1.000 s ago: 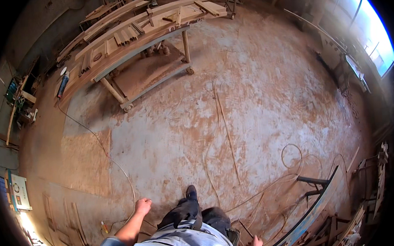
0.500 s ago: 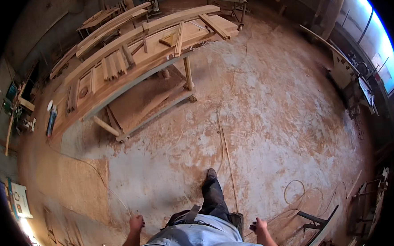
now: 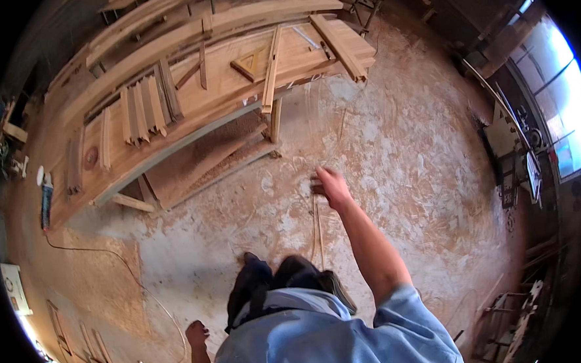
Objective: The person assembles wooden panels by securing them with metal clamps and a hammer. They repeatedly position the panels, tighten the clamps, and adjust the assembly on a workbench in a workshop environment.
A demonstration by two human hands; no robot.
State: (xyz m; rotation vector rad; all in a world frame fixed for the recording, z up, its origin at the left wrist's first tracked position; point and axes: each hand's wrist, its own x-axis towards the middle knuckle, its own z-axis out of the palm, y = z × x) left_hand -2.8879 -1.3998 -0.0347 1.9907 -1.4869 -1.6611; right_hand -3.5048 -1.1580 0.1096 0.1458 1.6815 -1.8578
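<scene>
Wooden table [image 3: 214, 102]: nearer now, upper left.
Right hand [image 3: 333, 188]: swung to middle, loose, looks empty.
Left hand [image 3: 196, 333]: lower left, apart, loose.

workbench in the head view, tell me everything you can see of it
The workbench has a long, brown, wooden-looking top running from lower left to upper right, a greyish near edge, and pale legs. A lower shelf looks covered in brown dust. On top lie short wood strips, a long beam and a yellow triangle; a power tool sits at the left end. The right hand appears clear of it.
</scene>
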